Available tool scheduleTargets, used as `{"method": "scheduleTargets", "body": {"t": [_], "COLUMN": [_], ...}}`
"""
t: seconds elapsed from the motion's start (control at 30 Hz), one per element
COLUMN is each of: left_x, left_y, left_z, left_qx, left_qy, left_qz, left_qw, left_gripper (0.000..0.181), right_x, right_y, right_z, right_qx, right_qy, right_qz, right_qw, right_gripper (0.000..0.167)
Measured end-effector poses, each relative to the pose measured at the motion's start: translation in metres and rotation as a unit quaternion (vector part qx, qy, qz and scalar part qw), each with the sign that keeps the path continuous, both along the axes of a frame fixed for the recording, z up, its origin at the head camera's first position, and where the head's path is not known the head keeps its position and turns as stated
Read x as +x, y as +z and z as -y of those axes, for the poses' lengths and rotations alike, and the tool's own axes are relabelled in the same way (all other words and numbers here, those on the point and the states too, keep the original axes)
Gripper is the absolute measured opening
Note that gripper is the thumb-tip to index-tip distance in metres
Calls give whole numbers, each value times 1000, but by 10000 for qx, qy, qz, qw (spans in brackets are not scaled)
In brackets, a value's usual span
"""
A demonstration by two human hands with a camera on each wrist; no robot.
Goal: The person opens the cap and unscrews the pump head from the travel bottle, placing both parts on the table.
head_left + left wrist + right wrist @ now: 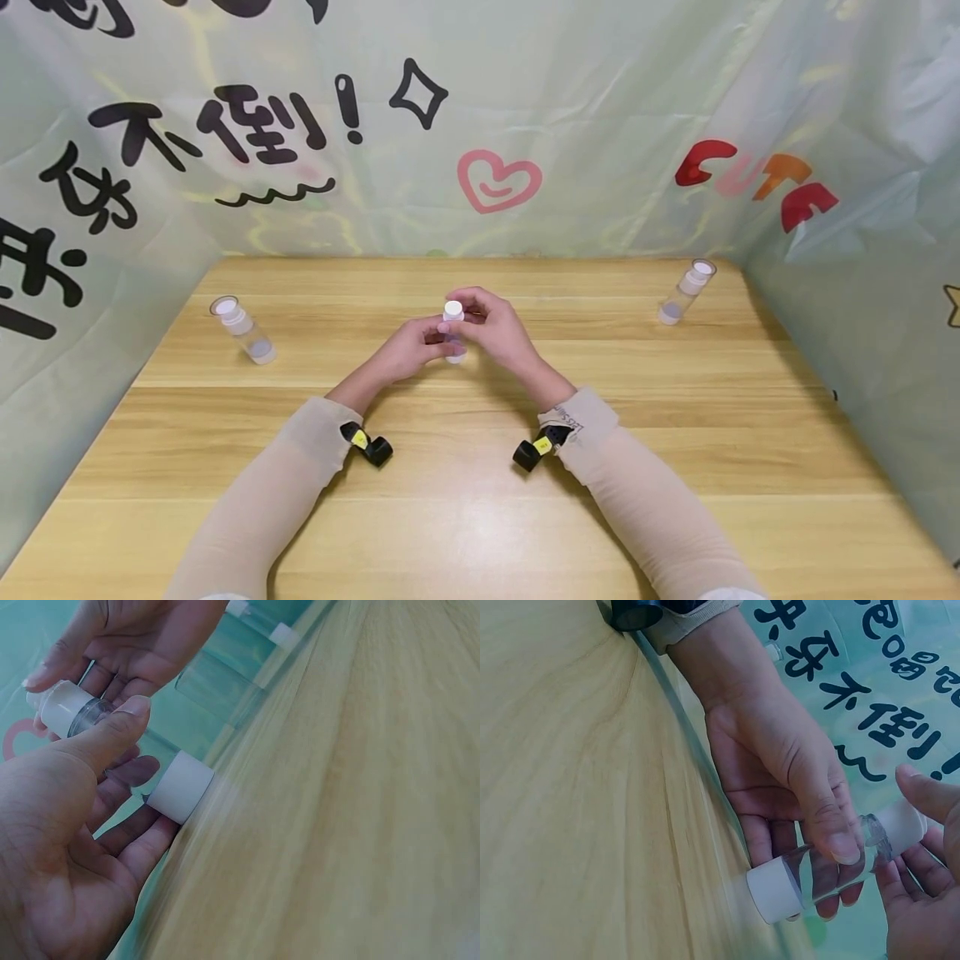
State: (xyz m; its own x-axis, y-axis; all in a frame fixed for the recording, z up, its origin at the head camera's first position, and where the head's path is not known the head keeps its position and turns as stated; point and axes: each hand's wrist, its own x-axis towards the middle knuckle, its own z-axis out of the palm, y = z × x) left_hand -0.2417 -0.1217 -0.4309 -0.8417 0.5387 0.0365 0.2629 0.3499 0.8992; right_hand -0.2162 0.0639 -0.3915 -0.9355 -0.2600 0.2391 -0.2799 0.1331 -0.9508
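A clear bottle (454,358) with a white top and white base stands upright at the table's middle. My left hand (408,348) grips its clear body, the thumb across the near side. My right hand (498,329) holds the top between thumb and fingers. In the left wrist view the white base (181,787) meets the tabletop, and a clear cylinder (217,690) stands beyond the right hand. The right wrist view shows the white top (902,826) by the right hand's fingertips; part of the body is hidden behind the left thumb and fingers.
A similar bottle (243,331) stands on the left of the wooden table (480,517), and another (686,292) stands at the back right. Printed fabric (585,200) encloses the back and sides. Small black devices are strapped at both wrists.
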Motion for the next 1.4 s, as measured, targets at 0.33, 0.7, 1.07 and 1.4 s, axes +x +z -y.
{"method": "scheduleTargets", "body": {"t": [0.33,0.7,1.07,1.4], "left_x": [17,11,-3,-1], "left_y": [31,16,2,1], "left_z": [-4,-2,3,2], "left_qx": [101,15,8,21], "left_qy": [-136,-36,-89,-168], "left_qz": [-103,-54,-271,-141], "left_qw": [9998,10000,9996,9998], "left_gripper": [30,36,39,39], "right_x": [0,-2,-16,-36], "right_y": [2,8,16,30], "right_z": [1,-2,-10,-24], "right_qx": [127,933,1133,1611], "right_qy": [-155,-188,566,1644], "right_qz": [-13,-145,10,354], "right_qw": [9998,9954,9919,9725], "right_gripper": [34,29,30,27]}}
